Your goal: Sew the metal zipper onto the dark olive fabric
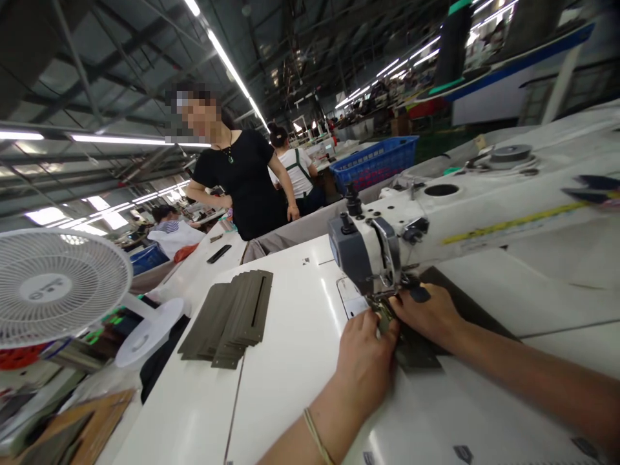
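The white and grey head of a sewing machine (356,261) stands over the white table. Under its needle area lies a dark olive fabric piece (419,355), with a shiny strip near the presser foot. My left hand (365,358) pinches the fabric's edge just in front of the foot, thumb and fingers closed. To the right of the needle, my right hand (429,313) has its fingers curled onto the same fabric; the fingertips are partly hidden by the machine. A larger dark panel (465,310) extends behind my right wrist.
Left of the machine lies a fanned stack of olive fabric pieces (227,316). A white fan (62,290) stands at the table's left edge. A phone (219,254) rests farther back, near a person in black (245,184). A blue basket (375,158) sits behind the machine.
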Available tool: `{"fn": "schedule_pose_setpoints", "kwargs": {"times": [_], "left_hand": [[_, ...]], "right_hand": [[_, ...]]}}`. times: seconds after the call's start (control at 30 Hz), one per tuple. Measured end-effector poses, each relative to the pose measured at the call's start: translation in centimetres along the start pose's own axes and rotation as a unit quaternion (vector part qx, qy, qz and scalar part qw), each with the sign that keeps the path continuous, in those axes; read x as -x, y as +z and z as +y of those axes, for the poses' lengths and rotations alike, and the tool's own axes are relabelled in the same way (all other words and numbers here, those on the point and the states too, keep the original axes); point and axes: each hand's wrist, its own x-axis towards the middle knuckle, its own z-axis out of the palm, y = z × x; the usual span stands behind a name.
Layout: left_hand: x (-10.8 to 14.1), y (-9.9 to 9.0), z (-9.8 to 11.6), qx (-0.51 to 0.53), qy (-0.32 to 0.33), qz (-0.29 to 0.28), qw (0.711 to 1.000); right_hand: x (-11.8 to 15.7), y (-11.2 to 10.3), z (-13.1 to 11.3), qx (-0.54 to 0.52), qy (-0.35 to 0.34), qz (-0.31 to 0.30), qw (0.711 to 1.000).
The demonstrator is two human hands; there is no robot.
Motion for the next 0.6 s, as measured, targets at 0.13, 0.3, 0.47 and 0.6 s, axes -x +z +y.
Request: {"fn": "schedule_pose_setpoints", "kwargs": {"times": [0.13,0.3,0.47,0.6], "left_hand": [[0.3,0.2,-0.1,0.03,-0.006,0.02,0.999],[1.4,1.1,0.0,0.088,0.024,0.094,0.991],[1.8,1.7,0.4,0.041,0.063,0.123,0.99],[1.3,1.4,0.3,0.012,0.065,0.117,0.991]], "right_hand": [[2.7,-2.1,0.2,-0.038,-0.112,0.0,0.993],[7.7,-3.4,0.4,-0.087,-0.307,0.097,0.943],[7.6,-3.4,-0.2,-0.048,-0.331,0.127,0.934],[6.6,-3.7,-0.4,0.003,-0.355,0.123,0.927]]}}
